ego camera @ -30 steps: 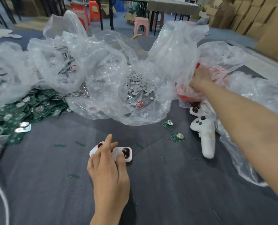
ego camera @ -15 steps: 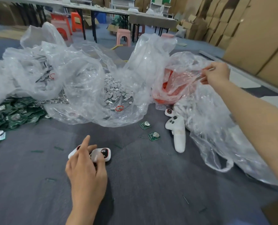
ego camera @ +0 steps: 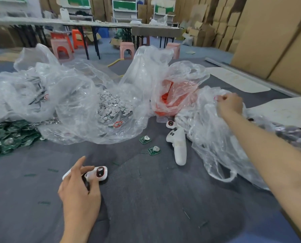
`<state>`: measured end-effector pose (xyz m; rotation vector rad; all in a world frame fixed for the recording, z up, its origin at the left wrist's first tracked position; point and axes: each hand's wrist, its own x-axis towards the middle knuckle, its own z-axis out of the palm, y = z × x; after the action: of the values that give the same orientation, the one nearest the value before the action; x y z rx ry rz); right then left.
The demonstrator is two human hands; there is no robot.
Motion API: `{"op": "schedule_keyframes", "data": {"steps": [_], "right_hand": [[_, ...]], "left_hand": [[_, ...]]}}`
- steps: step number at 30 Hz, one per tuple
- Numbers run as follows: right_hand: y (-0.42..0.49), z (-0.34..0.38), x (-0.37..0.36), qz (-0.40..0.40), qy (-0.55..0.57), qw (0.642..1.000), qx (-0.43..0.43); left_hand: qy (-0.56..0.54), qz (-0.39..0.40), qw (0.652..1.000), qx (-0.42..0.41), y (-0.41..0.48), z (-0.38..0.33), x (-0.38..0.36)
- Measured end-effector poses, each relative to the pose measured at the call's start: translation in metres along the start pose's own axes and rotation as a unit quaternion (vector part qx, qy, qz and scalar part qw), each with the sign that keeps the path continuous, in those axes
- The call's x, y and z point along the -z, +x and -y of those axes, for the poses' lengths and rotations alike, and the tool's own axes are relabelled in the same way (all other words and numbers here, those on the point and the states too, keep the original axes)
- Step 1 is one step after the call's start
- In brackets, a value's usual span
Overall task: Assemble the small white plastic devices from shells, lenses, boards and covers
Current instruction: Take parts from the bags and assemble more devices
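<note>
Lower left of frame: a small white plastic device [ego camera: 100, 173] with a red-ringed dark lens is seen lying on the dark grey cloth surface [ego camera: 146, 199]. Its left end is covered by the left hand [ego camera: 79, 192]; it is pinched between curled middle finger and thumb, while the index finger is raised clear. The lens end juts out to the right of the fingertips. A second white piece [ego camera: 66, 174] is partly hidden under the same hand; how it is held cannot be told.

Right of frame, above centre: the right hand [ego camera: 230, 104] is clenched on the film of a crumpled clear plastic bag [ego camera: 213, 137].

Noted between the hands: a white handle-shaped plastic shell [ego camera: 179, 148] just beside that bag, and two loose small green circuit boards [ego camera: 145, 139] to its left.

Centre: grey round discs [ego camera: 111, 107] in clear wrap. Right of them, orange-red parts [ego camera: 169, 100] in another bag. Left edge: a heap of green boards [ego camera: 11, 139].
</note>
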<state>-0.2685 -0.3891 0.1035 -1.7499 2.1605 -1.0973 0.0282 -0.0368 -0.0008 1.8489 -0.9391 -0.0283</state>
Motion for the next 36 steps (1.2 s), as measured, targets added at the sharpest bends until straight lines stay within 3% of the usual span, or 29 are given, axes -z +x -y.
{"op": "schedule_keyframes", "data": {"steps": [2, 4, 5, 7, 9, 10, 12, 14, 16, 24, 34, 36], "right_hand": [[0.003, 0.016, 0.010, -0.110, 0.110, 0.988, 0.019], [0.003, 0.035, 0.023, -0.080, 0.201, 0.976, 0.022], [0.002, 0.042, 0.029, -0.001, 0.198, 0.980, 0.022], [-0.003, 0.046, 0.038, 0.236, 0.067, 0.969, 0.035], [-0.009, 0.036, 0.040, 0.438, -0.062, 0.897, -0.004], [-0.012, 0.029, 0.038, 0.469, -0.108, 0.876, -0.022], [-0.016, 0.020, 0.031, 0.395, -0.187, 0.899, 0.007], [-0.014, 0.014, 0.021, 0.247, -0.260, 0.929, 0.089], [-0.008, 0.011, 0.011, 0.193, -0.252, 0.942, 0.108], [-0.003, 0.007, -0.037, 0.331, -0.167, 0.928, 0.039], [-0.009, 0.011, -0.033, 0.337, -0.023, 0.940, -0.039], [-0.011, 0.013, -0.030, 0.336, 0.053, 0.937, -0.072]], "left_hand": [[0.008, 0.003, 1.000, -0.007, 0.000, 0.000, 0.000], [0.015, 0.004, 1.000, -0.014, 0.001, 0.000, 0.000], [0.016, 0.002, 1.000, -0.013, 0.002, 0.000, -0.001], [0.014, -0.002, 1.000, -0.011, 0.001, 0.001, -0.002], [0.008, -0.005, 1.000, -0.014, 0.001, 0.000, -0.002], [0.007, -0.005, 1.000, -0.015, 0.000, 0.000, -0.002], [0.011, -0.002, 1.000, -0.014, 0.001, 0.000, -0.002], [0.018, 0.004, 1.000, -0.016, 0.001, 0.000, -0.002], [0.022, 0.010, 1.000, -0.013, 0.001, 0.000, -0.002], [0.043, 0.016, 0.999, -0.014, 0.001, -0.004, -0.001], [0.044, 0.024, 0.999, -0.005, 0.002, -0.003, -0.001], [0.043, 0.026, 0.999, -0.003, 0.002, -0.004, -0.001]]}}
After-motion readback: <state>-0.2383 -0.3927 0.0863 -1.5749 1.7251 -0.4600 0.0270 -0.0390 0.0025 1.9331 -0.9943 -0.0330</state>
